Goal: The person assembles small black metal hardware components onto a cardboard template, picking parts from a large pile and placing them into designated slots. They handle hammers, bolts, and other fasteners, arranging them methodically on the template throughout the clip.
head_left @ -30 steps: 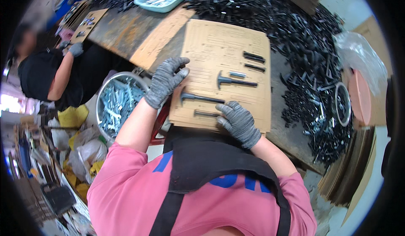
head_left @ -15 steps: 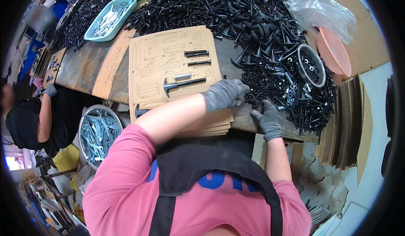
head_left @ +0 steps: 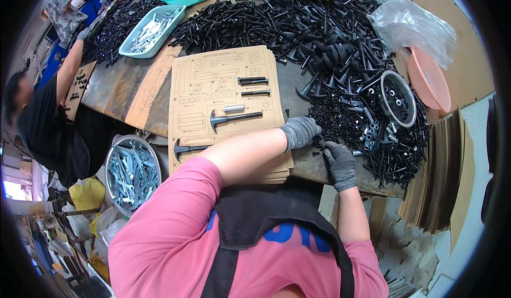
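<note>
My left hand (head_left: 301, 133), in a grey glove, reaches past the right edge of a stack of printed brown cardboard sheets (head_left: 250, 169). Its fingers are curled at the near rim of a heap of small black screws (head_left: 329, 118). Opposite it, my right hand (head_left: 341, 166), gloved alike, has its fingers bent in beside a few loose screws on the table; whatever either hand pinches is hidden. On the top sheet lie two black T-shaped handles (head_left: 234, 118), a silver tube (head_left: 233, 108) and several black bolts (head_left: 253, 80).
A metal bowl (head_left: 411, 118) sits in the heap, by a pink basin (head_left: 430, 79) and clear plastic bag (head_left: 412, 29). Black parts (head_left: 234, 23) cover the back. Silver pieces fill a teal tray (head_left: 125, 49). Cardboard stacks (head_left: 437, 173) stand right. A co-worker (head_left: 58, 122) works at left.
My left hand has drawn in slightly nearer and its fingers have curled more. The right hand has shifted slightly nearer. The co-worker has stretched an arm toward the back. The view has shifted somewhat.
</note>
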Action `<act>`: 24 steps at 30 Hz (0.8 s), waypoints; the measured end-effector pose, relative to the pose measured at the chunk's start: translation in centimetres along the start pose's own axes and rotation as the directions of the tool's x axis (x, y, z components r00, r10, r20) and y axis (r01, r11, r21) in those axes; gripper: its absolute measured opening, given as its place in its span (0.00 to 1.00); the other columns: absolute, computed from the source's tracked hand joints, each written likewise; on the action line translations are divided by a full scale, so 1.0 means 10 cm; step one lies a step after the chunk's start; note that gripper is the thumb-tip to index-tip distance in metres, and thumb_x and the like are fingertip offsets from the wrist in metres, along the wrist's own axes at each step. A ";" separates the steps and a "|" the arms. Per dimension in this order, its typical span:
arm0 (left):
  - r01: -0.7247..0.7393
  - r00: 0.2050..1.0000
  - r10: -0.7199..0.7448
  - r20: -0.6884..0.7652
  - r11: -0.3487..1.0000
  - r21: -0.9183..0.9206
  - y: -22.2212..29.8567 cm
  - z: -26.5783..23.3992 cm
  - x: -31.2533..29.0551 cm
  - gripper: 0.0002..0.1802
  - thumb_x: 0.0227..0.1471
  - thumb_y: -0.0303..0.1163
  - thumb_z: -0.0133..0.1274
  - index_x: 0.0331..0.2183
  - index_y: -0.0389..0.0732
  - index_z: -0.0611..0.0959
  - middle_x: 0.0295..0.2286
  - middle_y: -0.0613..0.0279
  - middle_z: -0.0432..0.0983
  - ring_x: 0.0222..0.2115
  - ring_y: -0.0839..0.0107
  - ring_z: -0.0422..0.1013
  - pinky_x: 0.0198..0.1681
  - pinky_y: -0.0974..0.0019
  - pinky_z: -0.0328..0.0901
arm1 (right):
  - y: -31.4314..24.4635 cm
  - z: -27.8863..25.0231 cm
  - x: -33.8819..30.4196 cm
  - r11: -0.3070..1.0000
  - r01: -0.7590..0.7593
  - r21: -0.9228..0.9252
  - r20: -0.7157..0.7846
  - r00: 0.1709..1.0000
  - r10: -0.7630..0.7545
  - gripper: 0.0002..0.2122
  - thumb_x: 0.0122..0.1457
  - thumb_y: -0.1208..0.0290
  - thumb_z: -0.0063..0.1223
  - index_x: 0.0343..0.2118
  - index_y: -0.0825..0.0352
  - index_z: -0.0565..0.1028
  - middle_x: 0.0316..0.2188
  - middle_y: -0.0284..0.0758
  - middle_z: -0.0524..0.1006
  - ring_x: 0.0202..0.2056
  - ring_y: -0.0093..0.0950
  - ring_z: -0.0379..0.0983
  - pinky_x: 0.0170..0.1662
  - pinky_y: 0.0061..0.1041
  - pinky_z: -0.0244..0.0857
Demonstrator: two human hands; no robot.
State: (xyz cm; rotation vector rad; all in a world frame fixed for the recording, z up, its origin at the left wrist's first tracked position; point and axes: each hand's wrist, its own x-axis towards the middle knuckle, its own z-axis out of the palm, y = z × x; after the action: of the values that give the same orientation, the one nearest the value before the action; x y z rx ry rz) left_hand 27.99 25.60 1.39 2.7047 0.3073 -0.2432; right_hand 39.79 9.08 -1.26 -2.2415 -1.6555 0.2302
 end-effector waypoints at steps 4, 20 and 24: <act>-0.026 1.000 0.026 0.018 1.000 0.011 -0.06 0.02 0.01 0.15 0.41 0.31 0.53 0.37 0.44 0.77 0.32 0.48 0.70 0.34 0.51 0.70 0.35 0.54 0.66 | 0.09 -0.09 0.00 0.973 0.041 0.227 -0.093 0.995 -0.020 0.10 0.51 0.74 0.50 0.38 0.66 0.75 0.34 0.40 0.75 0.38 0.34 0.71 0.44 0.29 0.63; 0.232 0.910 -0.214 -0.354 0.973 0.009 -1.66 -1.06 -1.39 0.11 0.41 0.23 0.53 0.32 0.41 0.79 0.29 0.54 0.75 0.32 0.57 0.72 0.37 0.61 0.66 | -0.84 -0.02 1.52 0.894 0.158 0.420 0.038 0.981 -0.191 0.11 0.51 0.69 0.50 0.38 0.66 0.76 0.37 0.41 0.75 0.41 0.35 0.70 0.46 0.29 0.62; 0.359 0.932 -0.353 -0.083 0.872 0.332 -1.87 -1.07 -1.65 0.14 0.42 0.24 0.51 0.36 0.47 0.79 0.32 0.53 0.73 0.35 0.55 0.72 0.37 0.59 0.67 | -1.83 0.24 1.98 0.862 0.347 0.368 0.107 0.905 -0.411 0.11 0.52 0.67 0.47 0.37 0.62 0.77 0.39 0.40 0.74 0.39 0.37 0.72 0.45 0.33 0.63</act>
State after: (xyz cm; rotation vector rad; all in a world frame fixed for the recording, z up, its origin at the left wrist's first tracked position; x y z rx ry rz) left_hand 8.78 43.78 7.53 2.9741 0.8477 -0.4097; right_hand 28.72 33.10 4.68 -1.6388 -1.9397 0.5863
